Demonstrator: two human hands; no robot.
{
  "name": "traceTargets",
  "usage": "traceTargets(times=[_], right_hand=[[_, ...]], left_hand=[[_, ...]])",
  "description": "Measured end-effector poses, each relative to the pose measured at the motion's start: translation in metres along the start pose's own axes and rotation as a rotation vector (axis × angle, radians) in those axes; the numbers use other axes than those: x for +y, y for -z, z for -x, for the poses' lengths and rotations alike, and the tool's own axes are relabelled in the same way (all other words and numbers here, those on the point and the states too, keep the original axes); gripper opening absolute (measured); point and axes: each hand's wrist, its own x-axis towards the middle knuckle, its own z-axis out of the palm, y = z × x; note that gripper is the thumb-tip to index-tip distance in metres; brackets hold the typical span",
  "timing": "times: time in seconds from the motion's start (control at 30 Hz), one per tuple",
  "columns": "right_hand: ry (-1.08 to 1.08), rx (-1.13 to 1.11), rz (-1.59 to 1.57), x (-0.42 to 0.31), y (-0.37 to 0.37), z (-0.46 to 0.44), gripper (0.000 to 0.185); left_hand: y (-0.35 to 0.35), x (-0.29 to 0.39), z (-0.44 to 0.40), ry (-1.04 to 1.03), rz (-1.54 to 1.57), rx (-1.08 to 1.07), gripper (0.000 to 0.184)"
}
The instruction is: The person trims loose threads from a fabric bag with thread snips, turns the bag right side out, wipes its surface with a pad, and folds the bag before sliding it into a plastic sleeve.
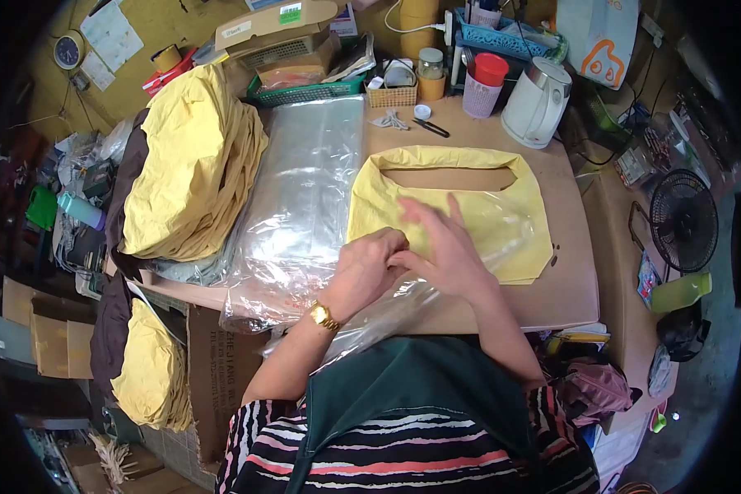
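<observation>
A yellow bag [370, 202] with a long oval handle opening lies flat on the table in front of me. Clear plastic [514, 222] covers part of its right side, and a crumpled clear plastic bag [387, 317] trails below my hands. My left hand [366, 267], with a gold watch on its wrist, is closed, seemingly on the edge of this plastic; its fingertips are partly hidden. Over the yellow bag, my right hand [446, 251] has its fingers spread, the thumb close to the left fingers. To the left lies a stack of clear plastic bags [305, 173].
A tall pile of yellow bags [189, 165] stands at the table's left, with another yellow pile [150, 370] lower down. Along the back are a green basket [305, 92], black snips [431, 128], a purple cup [479, 99] and a kettle [537, 103]. A fan [683, 218] stands right.
</observation>
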Motion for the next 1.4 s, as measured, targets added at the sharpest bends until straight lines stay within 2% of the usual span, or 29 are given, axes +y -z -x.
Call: traceTargets(times=[0.07,0.1,0.13,0.17,0.2,0.23,0.3,0.33,0.37,0.4,0.43,0.47,0.53,0.57,0.6,0.67,0.7,0.73,0.77,0.8,0.87,0.9,0.93,1.03,1.1,1.13,1.2,1.33,1.4], right_hand=[[-0.264,-0.598,-0.161,0.019,-0.013,-0.005,0.021],[-0.253,-0.607,-0.164,0.023,-0.018,-0.003,0.021],[-0.288,-0.477,-0.271,0.025,-0.024,0.002,0.017],[-0.322,-0.348,-0.379,0.025,-0.03,0.006,0.016],[-0.316,-0.361,-0.388,0.024,-0.036,0.007,0.016],[-0.226,-0.257,-0.279,0.022,-0.042,0.008,0.015],[-0.133,-0.157,-0.177,0.011,-0.054,0.009,0.015],[0.061,-0.106,-0.116,-0.002,-0.061,0.008,0.014],[0.253,-0.053,-0.051,-0.009,-0.066,0.008,0.017],[0.254,-0.058,-0.051,-0.009,-0.068,0.006,0.017],[0.284,-0.018,-0.055,-0.006,-0.072,0.002,0.019],[0.314,0.024,-0.059,-0.004,-0.075,-0.001,0.022],[0.301,0.037,-0.04,-0.002,-0.082,0.001,0.023],[0.286,0.047,-0.022,-0.001,-0.085,0.003,0.023],[0.268,0.06,-0.003,-0.002,-0.087,0.005,0.024],[0.343,0.122,-0.142,-0.013,-0.094,0.006,0.024],[0.217,0.099,-0.146,0.003,-0.096,0.005,0.027],[0.085,0.069,-0.15,0.016,-0.093,0.007,0.029],[-0.289,-0.095,-0.247,0.023,-0.085,0.007,0.026],[-0.286,-0.097,-0.246,0.026,-0.078,0.006,0.026],[-0.524,-0.184,-0.988,0.028,-0.069,0.008,0.018],[-0.397,-0.224,-0.777,0.031,-0.068,0.007,0.011],[-0.398,-0.229,-0.779,0.029,-0.068,0.008,0.011],[-0.537,-0.253,-0.85,0.019,-0.062,0.011,0.016],[-0.529,-0.38,-0.461,0.017,-0.057,0.011,0.008],[-0.531,-0.379,-0.461,0.014,-0.056,0.011,0.008],[-0.448,-0.452,-0.604,0.01,-0.057,0.009,0.006],[-0.39,-0.227,-0.675,0.016,-0.071,0.016,0.014],[-0.107,-0.246,-0.384,0.008,-0.063,0.013,0.01]], left_hand=[[0.027,0.001,0.005,0.091,0.057,-0.034,0.024],[0.037,-0.007,0.008,0.147,0.01,-0.133,0.024],[0.038,-0.016,0.011,0.159,0.008,-0.124,0.024],[0.033,-0.03,0.014,0.247,0.346,-0.063,0.023],[0.028,-0.041,0.019,0.331,0.684,0.004,0.022],[0.019,-0.042,0.019,0.39,0.951,0.123,0.028],[0.014,-0.039,0.017,0.505,1.083,0.115,0.031],[0.01,-0.036,0.015,0.61,1.22,0.095,0.035],[-0.011,-0.039,0.014,0.579,1.344,0.145,0.036],[-0.034,-0.04,0.013,0.542,1.469,0.194,0.037],[-0.029,-0.02,0.009,0.744,1.54,0.216,0.034],[-0.029,-0.021,0.011,0.741,1.541,0.216,0.034],[-0.03,-0.028,0.016,0.658,1.607,-0.012,0.033],[-0.037,-0.027,0.014,0.772,1.417,0.055,0.032],[-0.032,-0.019,0.013,0.774,1.417,0.053,0.032],[-0.016,0.0,0.008,0.879,1.514,0.254,0.035],[-0.02,-0.013,0.011,0.875,1.513,0.249,0.035],[-0.03,-0.035,0.02,0.738,1.685,0.183,0.031],[-0.035,-0.048,0.026,0.592,1.848,0.118,0.028],[-0.026,-0.044,0.022,0.588,1.849,0.122,0.028],[0.0,-0.028,0.017,0.519,1.443,0.239,0.022],[0.001,-0.035,0.019,0.478,1.326,0.253,0.022],[-0.001,-0.043,0.022,0.482,1.326,0.257,0.022],[-0.007,-0.056,0.028,0.47,1.222,0.274,0.022],[-0.007,-0.057,0.027,0.535,1.217,0.196,0.02],[-0.008,-0.052,0.025,0.536,1.218,0.194,0.02],[-0.008,-0.038,0.019,0.432,1.013,0.421,0.02],[-0.005,-0.029,0.021,0.482,1.088,0.368,0.019],[-0.016,-0.035,0.019,0.433,1.104,0.503,0.021]])
